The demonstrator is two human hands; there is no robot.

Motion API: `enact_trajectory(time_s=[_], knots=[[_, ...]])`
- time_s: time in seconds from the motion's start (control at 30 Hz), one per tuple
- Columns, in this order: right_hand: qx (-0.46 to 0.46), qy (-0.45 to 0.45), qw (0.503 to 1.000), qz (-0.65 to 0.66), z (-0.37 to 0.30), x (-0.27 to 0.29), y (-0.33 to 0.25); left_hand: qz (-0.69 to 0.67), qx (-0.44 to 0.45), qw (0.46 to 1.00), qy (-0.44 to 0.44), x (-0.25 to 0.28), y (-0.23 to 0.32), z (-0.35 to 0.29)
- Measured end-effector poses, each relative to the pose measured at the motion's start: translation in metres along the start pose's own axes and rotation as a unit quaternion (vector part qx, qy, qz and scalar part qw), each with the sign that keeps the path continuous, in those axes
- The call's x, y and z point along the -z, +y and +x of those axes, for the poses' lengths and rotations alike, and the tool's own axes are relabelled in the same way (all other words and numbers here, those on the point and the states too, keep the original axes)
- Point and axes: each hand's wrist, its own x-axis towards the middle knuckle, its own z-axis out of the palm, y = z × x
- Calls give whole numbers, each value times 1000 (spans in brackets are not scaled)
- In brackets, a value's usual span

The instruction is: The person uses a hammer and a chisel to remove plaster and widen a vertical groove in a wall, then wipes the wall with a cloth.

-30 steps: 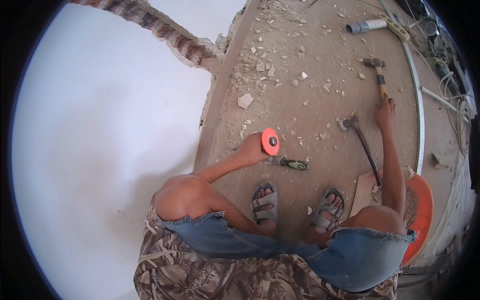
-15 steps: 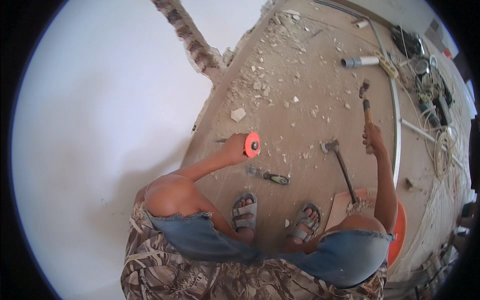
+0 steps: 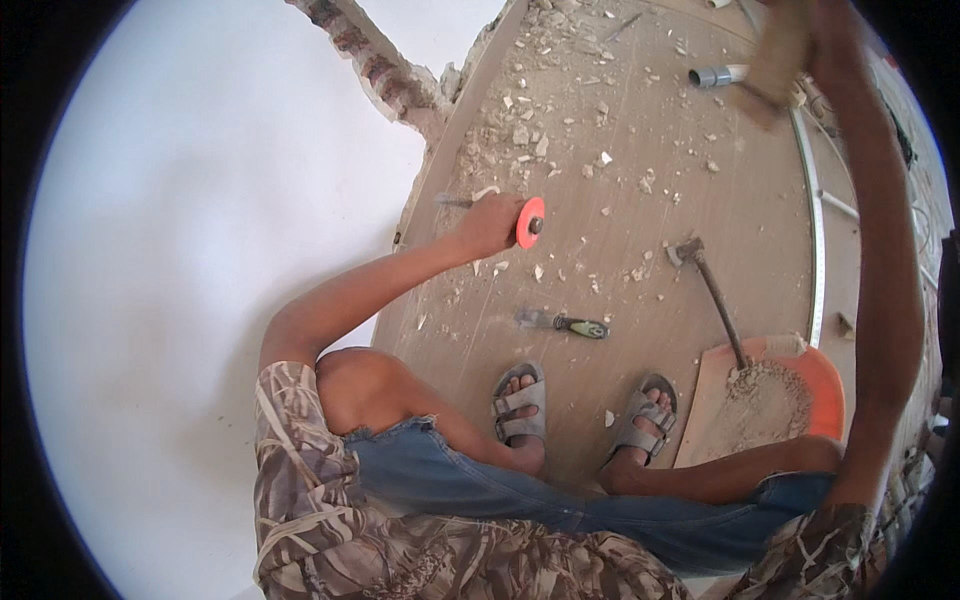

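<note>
My left hand (image 3: 490, 225) is closed round a chisel (image 3: 531, 223) with a round orange-red guard at its struck end. The chisel's blade sticks out to the left, beside the base of the white wall (image 3: 230, 200). High at the upper right, my right hand (image 3: 835, 40) grips a wooden-handled hammer (image 3: 783, 50), blurred by motion. On the floor in front of my sandalled feet lies a scraper (image 3: 570, 325) with a dark and green handle. A small hatchet (image 3: 715, 290) lies farther right, its handle end on an orange dustpan (image 3: 832, 385) holding grey rubble.
Broken plaster chunks (image 3: 530, 140) litter the wooden floor along the wall. A rough channel (image 3: 385, 75) exposing brick runs down the wall. On the right lie a grey-and-white pipe (image 3: 710, 77), a long white strip (image 3: 817, 240) and another thin white pipe (image 3: 838, 204).
My right arm has swung up with the hammer, to the upper right. My left hand and the chisel sit slightly higher and farther right in view, and the view itself has shifted.
</note>
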Motion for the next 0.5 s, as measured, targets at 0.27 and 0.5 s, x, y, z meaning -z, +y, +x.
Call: enact_trajectory(time_s=[0.27, 0.5], knots=[[-17, -47, 966, -255, -83, -128, 114, -29, 8, 994, 109, 10, -26, -25], [-122, 5, 990, -69, -194, -185, 141, -48, 1, 991, 123, 24, -82, -46]])
